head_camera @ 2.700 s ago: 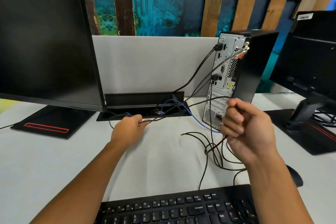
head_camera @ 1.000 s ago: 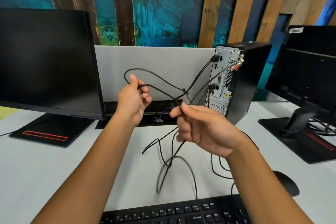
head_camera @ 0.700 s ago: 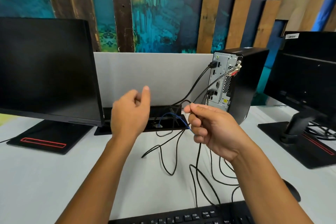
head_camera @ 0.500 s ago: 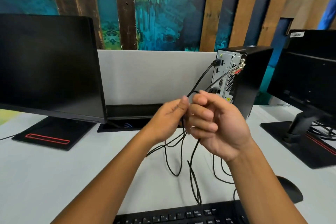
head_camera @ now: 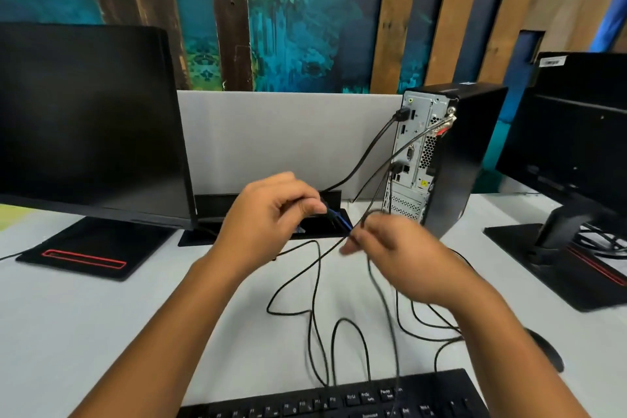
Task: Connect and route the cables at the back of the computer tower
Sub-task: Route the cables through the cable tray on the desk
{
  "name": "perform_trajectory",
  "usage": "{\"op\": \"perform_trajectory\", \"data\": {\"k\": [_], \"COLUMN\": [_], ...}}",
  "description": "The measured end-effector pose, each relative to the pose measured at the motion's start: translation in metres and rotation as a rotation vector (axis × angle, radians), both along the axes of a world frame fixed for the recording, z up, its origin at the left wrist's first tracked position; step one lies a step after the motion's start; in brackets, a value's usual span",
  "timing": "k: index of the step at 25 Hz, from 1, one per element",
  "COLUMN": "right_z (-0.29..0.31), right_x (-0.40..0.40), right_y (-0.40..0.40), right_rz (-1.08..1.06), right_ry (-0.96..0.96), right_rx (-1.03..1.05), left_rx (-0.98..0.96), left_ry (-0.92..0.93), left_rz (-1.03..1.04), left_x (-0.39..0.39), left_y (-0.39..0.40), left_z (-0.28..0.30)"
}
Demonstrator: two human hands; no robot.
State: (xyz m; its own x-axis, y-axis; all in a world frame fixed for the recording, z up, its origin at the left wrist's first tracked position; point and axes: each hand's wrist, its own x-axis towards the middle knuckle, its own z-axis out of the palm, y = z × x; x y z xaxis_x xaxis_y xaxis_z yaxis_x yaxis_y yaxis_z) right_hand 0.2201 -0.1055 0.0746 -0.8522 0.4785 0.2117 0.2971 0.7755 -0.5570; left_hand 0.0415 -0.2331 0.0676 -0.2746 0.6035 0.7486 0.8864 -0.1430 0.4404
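The thin black cables [head_camera: 315, 285] are light and limp; expect them to loop and tangle, so take hold near the plug ends, not mid-span. They trail from the rear panel of the computer tower [head_camera: 441, 159] across the tabletop [head_camera: 101, 332] toward the keyboard [head_camera: 339, 400]. Your left hand [head_camera: 268, 217] has its fingers curled round a cable above the cable tray [head_camera: 271, 200]. Your right hand [head_camera: 397, 254] pinches another strand, though blur obscures the detail.

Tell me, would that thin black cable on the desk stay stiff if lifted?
Probably not. The thin black cable lies in loose loops on the desk, so it likely droops. It looks light, sagging from the hands, left and right. It may well tangle.
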Motion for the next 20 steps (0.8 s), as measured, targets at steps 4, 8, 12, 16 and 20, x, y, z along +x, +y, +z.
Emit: {"op": "perform_trajectory", "data": {"k": [4, 8, 12, 16, 20], "right_z": [-0.008, -0.006, 0.011, 0.000, -0.018], "right_x": [-0.001, -0.001, -0.006, -0.023, -0.032], "right_y": [-0.029, -0.045, -0.044, -0.021, 0.000], "right_rz": [0.417, 0.678, 0.381, -0.029, -0.125], "right_ry": [0.138, 0.596, 1.039, 0.746, 0.413], "right_rx": [-0.953, -1.640, -1.119, -0.031, 0.357], "left_rx": [0.058, 0.013, -0.343, -0.414, -0.328], "left_ry": [0.039, -0.147, -0.180, -0.006, 0.224], "left_rz": [0.005, -0.088, -0.074, 0.036, 0.035], "left_x": [0.002, 0.010, 0.031, 0.032, 0.033], "left_y": [0.014, 0.026, 0.023, 0.020, 0.018], "left_z": [0.009, -0.016, -0.060, -0.051, -0.033]}}
